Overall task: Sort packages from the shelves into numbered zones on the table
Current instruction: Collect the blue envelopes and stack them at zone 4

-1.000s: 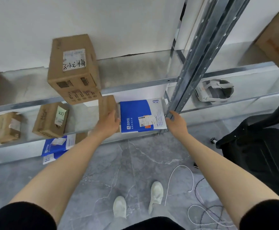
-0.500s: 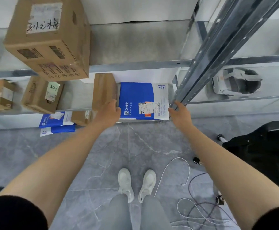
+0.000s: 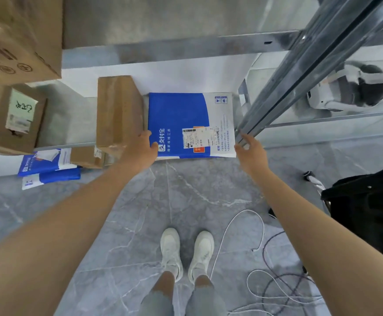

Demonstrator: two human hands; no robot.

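Left hand [image 3: 140, 151] grasps the blue package [image 3: 179, 119] at its left edge, against the brown box [image 3: 117, 110]; the released right hand [image 3: 253, 153] touches its right edge beside the post [image 3: 288, 87].

A grey stone-patterned floor [image 3: 140, 208] with pale veins fills the lower half of the frame. At bottom centre stand two white shoes [image 3: 171, 252], side by side and toes pointing up the frame, with pale grey trouser legs [image 3: 156, 302] above them at the bottom edge. To the right of the shoes a thin white cable [image 3: 228, 226] curves across the floor, and near it, in the lower right, dark cables [image 3: 274, 283] lie in loose loops that cross more white cable. A bulky black fabric object [image 3: 368, 213] sits at the right edge; what it is cannot be told. In the upper right lies a white headset [image 3: 336, 96] with a dark inner pad.
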